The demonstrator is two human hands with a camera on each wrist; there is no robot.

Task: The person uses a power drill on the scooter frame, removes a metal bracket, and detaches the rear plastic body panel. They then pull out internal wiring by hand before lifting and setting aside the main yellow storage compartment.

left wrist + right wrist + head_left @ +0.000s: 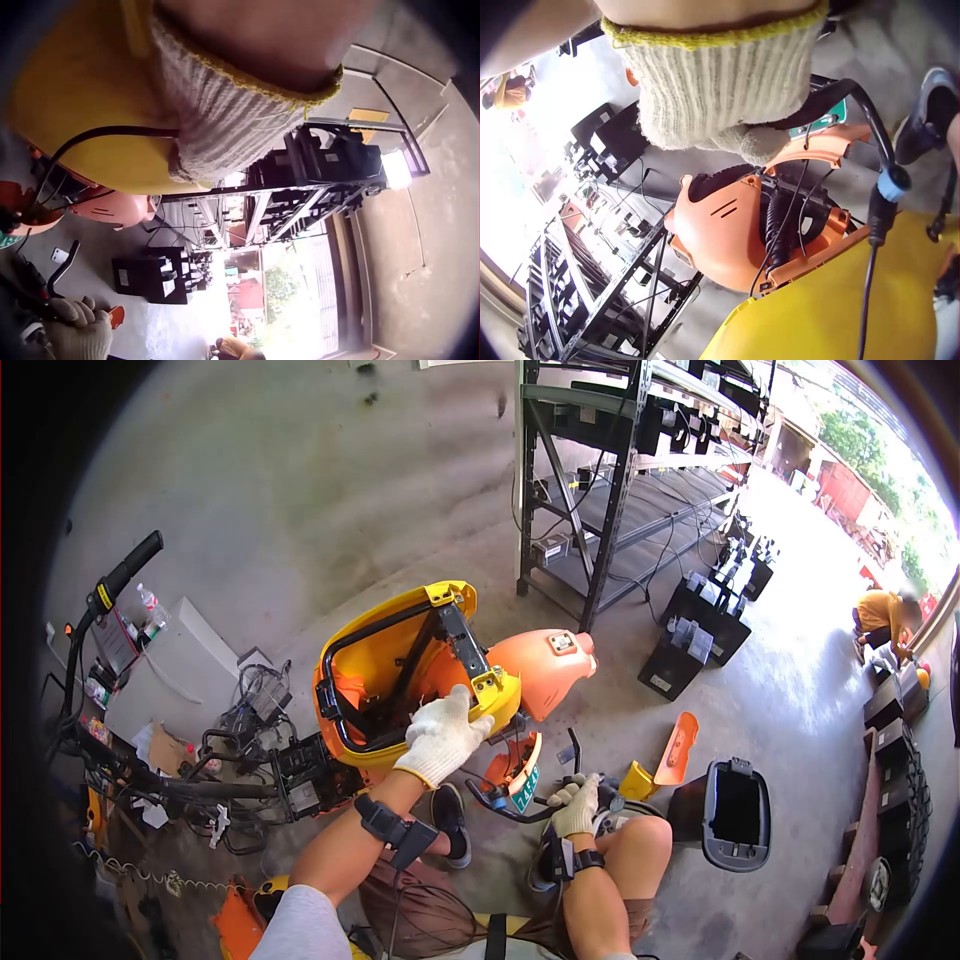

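A yellow scooter body cover [505,705] stands before me, a black frame inside its opening. My gloved left hand [447,736] grips its near rim, fingers toward the opening and thumb spread along the outside; in the left wrist view the fingers are hidden. An orange tail cover [530,660] juts out on the right. Lower down, my gloved right hand [577,807] holds a bent black tube [870,120] with a blue band [894,183] and a thin cable at its far end. Beside the tube hangs an orange piece with a green number plate [525,787].
Loose yellow [637,782] and orange parts [678,748] and a black bucket [714,846] lie at right. Black battery boxes [672,668] stand near a metal rack [600,550]. Scooter handlebars [125,570] and tangled wires [262,685] are at left. Another person [885,620] crouches at far right.
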